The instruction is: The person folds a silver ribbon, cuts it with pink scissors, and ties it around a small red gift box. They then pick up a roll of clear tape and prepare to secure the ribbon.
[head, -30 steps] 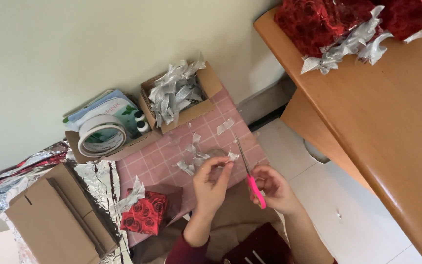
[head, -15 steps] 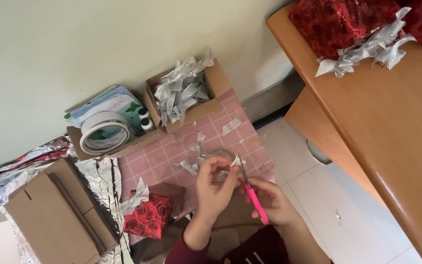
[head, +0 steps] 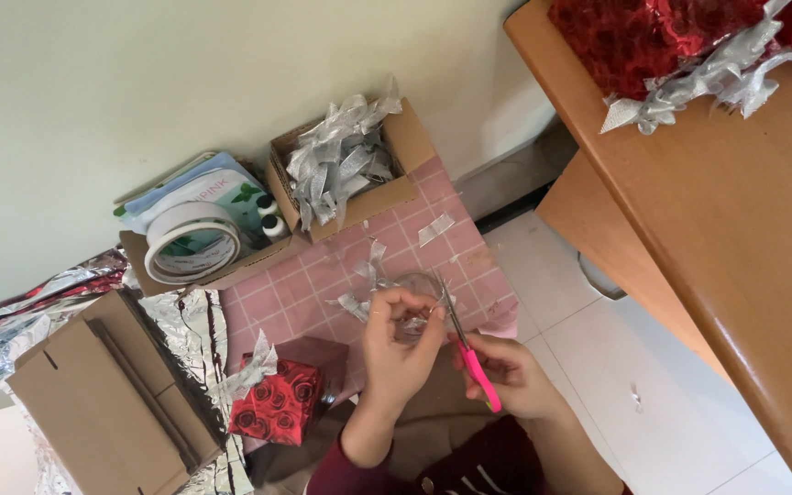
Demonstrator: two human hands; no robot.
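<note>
Left hand (head: 396,344) pinches clear tape strip (head: 414,307); right hand (head: 506,371) grips pink-handled scissors (head: 466,346), blades at 12 o'clock, touching fingertips: nick risk, crooked cut.

Home craft corner: tiled floor (head: 598,367), wooden table (head: 735,238), cardboard box (head: 396,165) of silver ribbon scraps (head: 336,160).

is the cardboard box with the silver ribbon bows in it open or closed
Open. The cardboard box against the wall has its flaps folded out, and the silver ribbon bows heap above its rim in plain sight.
</note>
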